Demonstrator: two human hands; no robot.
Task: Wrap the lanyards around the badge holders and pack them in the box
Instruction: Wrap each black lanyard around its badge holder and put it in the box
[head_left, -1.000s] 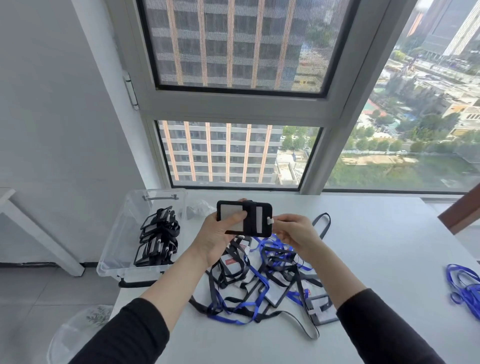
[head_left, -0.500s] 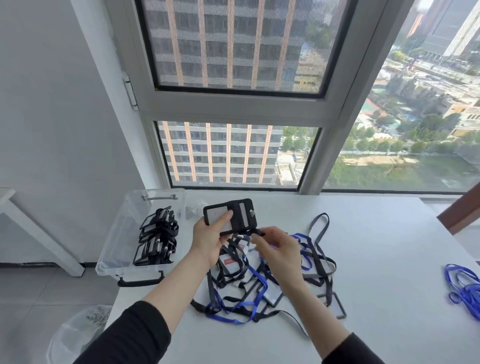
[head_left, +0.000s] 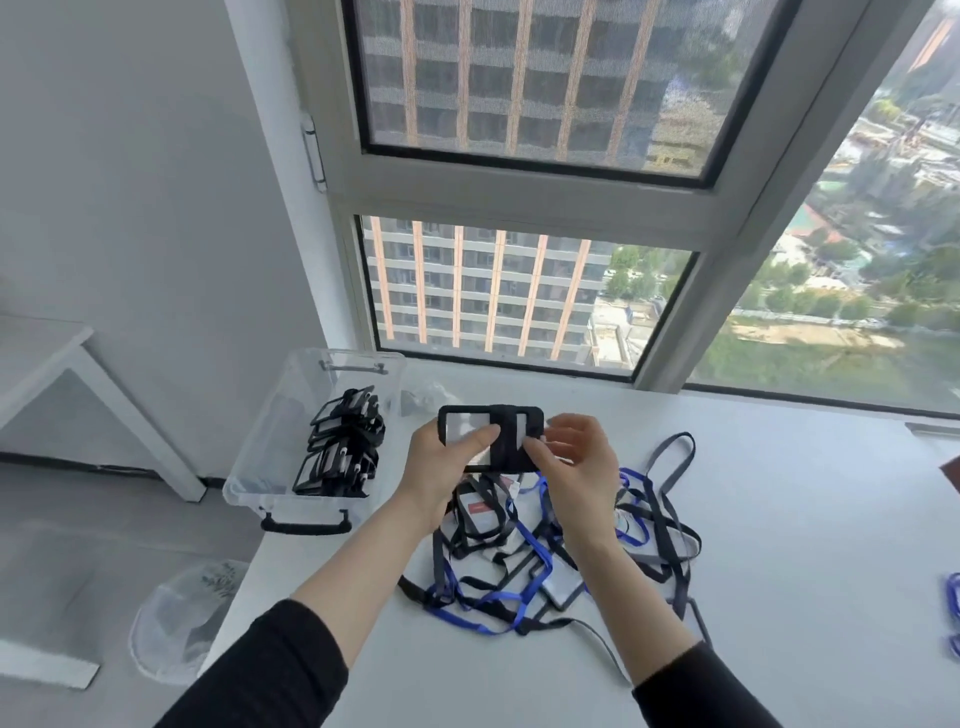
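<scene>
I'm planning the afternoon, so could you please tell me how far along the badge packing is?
Done: a row of wrapped holders stands in the clear box. In hand: the left hand grips a black badge holder while the right hand pinches its lanyard against it. Left: a tangled pile of black and blue lanyards and holders on the table, so much remains.

**Colour survey: table, box, window**

Badge holder (head_left: 491, 439): black frame, pale window, black band across it. Lanyards (head_left: 519, 561) on the white table (head_left: 779, 519): black, blue and grey. One card (head_left: 480, 512) bears a red patch. Box (head_left: 260, 457): clear plastic, black latch (head_left: 304, 526). Packed holders (head_left: 340, 447): black-framed. Sleeves (head_left: 270, 670): black. Building (head_left: 493, 291) outside: grey, orange vertical stripes.
</scene>
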